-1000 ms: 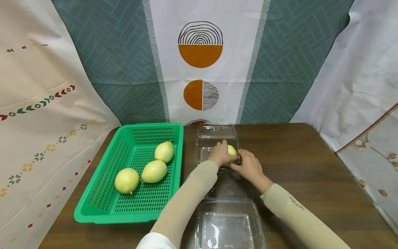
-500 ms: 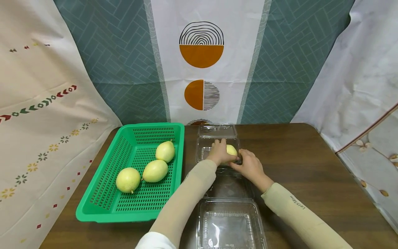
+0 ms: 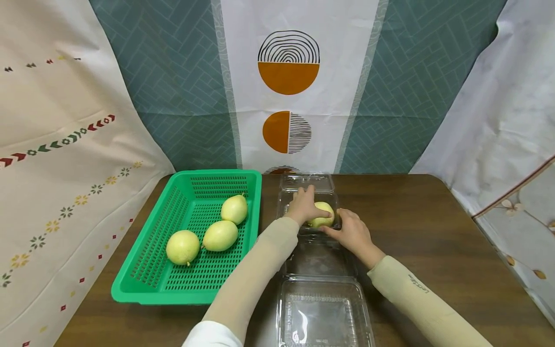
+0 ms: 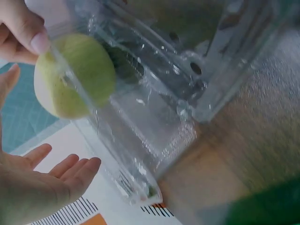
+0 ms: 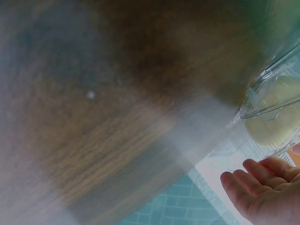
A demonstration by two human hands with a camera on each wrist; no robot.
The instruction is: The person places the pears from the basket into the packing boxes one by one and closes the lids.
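Yellow-green pear [image 3: 321, 221] hides partly behind the spread left hand [image 3: 304, 206] — unclear whether the right hand [image 3: 352, 233] grips.

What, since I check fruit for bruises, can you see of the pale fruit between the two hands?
The pale fruit is rounded and yellow-green, with smooth-looking skin. It lies inside the far clear plastic container, towards its right side. The left wrist view shows a small dark mark through the plastic; stem end or blemish, I cannot tell. The left hand has its thumb across the fruit's front; the right hand is close by, contact unclear.
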